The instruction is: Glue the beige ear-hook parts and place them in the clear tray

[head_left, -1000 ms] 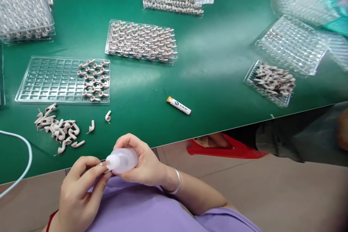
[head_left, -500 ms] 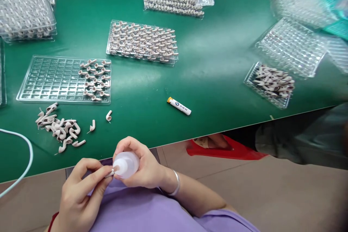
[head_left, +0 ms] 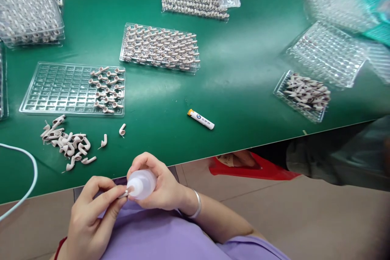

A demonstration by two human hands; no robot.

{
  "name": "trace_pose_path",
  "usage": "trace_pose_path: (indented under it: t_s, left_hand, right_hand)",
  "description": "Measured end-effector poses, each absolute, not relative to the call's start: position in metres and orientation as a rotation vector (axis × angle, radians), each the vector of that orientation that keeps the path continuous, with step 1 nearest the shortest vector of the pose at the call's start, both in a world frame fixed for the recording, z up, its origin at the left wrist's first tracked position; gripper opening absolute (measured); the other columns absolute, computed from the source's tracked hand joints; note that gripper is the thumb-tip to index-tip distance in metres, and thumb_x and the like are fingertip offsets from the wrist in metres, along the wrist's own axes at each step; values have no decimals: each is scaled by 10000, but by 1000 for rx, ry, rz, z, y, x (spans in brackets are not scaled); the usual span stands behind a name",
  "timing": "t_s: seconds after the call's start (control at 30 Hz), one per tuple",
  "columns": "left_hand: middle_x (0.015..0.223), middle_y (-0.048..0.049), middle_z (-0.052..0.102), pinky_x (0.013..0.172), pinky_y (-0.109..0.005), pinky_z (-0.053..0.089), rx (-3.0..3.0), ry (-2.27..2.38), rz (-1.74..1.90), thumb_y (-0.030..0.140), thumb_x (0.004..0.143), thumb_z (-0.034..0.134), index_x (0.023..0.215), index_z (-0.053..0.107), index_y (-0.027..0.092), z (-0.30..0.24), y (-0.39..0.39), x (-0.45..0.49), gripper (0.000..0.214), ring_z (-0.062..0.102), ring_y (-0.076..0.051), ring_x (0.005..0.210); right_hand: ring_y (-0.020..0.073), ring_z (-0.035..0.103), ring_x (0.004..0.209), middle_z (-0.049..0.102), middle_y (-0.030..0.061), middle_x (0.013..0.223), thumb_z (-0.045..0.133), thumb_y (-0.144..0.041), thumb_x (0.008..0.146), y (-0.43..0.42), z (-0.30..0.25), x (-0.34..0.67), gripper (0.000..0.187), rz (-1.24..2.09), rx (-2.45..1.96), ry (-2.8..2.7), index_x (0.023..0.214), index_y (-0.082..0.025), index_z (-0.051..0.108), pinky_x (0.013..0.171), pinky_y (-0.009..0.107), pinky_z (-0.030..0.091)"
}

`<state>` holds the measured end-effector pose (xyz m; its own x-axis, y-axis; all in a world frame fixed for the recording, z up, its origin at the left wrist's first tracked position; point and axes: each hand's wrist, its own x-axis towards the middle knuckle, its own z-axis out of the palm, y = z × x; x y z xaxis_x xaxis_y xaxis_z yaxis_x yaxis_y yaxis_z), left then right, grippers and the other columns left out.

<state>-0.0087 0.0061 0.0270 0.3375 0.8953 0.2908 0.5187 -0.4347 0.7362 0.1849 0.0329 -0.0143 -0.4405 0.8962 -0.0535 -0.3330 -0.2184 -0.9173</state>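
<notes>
My right hand (head_left: 161, 187) is wrapped round a translucent squeeze bottle (head_left: 146, 183), its nozzle pointed left toward my other hand. Between the thumb and fingers of my left hand (head_left: 94, 215) is pinched a small white earphone shell (head_left: 123, 195), mostly covered by the fingertips. The nozzle tip meets the shell or sits very close to it; I cannot tell which. On the green table beyond lies a loose pile of similar shells (head_left: 68, 142) with thin wires. Behind the pile, a clear compartment tray (head_left: 57, 89) carries shells in its right-hand columns only.
A filled tray (head_left: 160, 48) lies farther back, with another (head_left: 191, 0) behind it. Stacked trays (head_left: 27, 12) stand at the far left. A white lighter (head_left: 201, 119) lies near the front edge. At right are a box of shells (head_left: 306, 93) and clear trays (head_left: 327, 53). A white cable (head_left: 32, 166) curves at left.
Almost nothing differs. The view has shifted very slightly, and both hands keep the bottle and the shell together in the same pose.
</notes>
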Motion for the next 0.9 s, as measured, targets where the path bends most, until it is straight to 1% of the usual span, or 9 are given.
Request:
trace_pose_path:
  t_s: [0.17,0.27,0.37,0.47,0.57,0.63,0.73,0.8,0.9]
  left_hand:
    - [953,-28,564,656,-202,540,2059,1227,925,18,867,571,1087,654,225,28,5,-7,313,609,-114,792]
    - [954,-29,566,655,-203,540,2055,1222,928,18,870,572,1104,655,230,29,5,-8,326,613,-113,793]
    - [946,-29,589,669,-225,538,2106,1268,940,43,864,612,1115,663,244,25,9,-12,326,622,-128,805]
    - [905,-21,620,699,-275,519,2244,1415,1007,64,836,672,1137,674,277,16,17,-21,368,617,-144,788]
    - [852,-15,644,691,-303,491,2383,1504,1060,63,807,711,1137,685,284,6,26,-27,398,606,-148,734]
    - [840,-16,653,687,-304,489,2423,1520,1054,72,805,717,1131,688,275,0,29,-29,385,609,-150,723]
    - [841,-22,652,689,-300,492,2433,1521,1035,76,807,718,1120,689,247,-2,30,-29,358,611,-152,725]
    - [842,-26,646,687,-298,490,2438,1507,1025,69,801,722,1115,686,228,-1,30,-28,353,608,-154,729]
    - [849,-26,639,687,-301,486,2444,1504,1014,66,802,721,1115,680,224,0,30,-28,353,602,-155,737]
  right_hand:
    - [91,541,662,582,-11,878,816,-178,606,31,-16,184,495,1793,-753,-1108,979,-220,493,574,205,442]
    - [95,542,673,579,-8,882,831,-223,620,33,-14,184,494,1779,-764,-1122,978,-221,491,581,212,448]
    - [104,546,713,573,-2,906,858,-286,630,37,-8,188,536,1749,-815,-1150,1001,-229,475,620,222,461]
    - [106,550,750,555,10,971,802,-275,712,39,-2,198,527,1701,-904,-1238,1091,-245,438,632,216,464]
    - [111,573,739,579,9,975,699,-205,800,37,-2,207,466,1486,-1031,-1421,1165,-262,416,634,225,481]
    - [129,598,741,620,13,970,696,-214,820,34,-5,210,451,1218,-1076,-1565,1186,-270,437,656,251,504]
    - [161,620,739,672,36,973,700,-251,836,31,-11,212,443,852,-986,-1732,1220,-271,479,663,290,526]
    - [170,608,688,691,47,938,684,-256,842,31,-14,212,468,726,-927,-1798,1263,-262,479,630,307,523]
    - [172,583,628,702,57,900,678,-253,830,30,-16,212,528,654,-907,-1861,1308,-244,453,590,317,512]
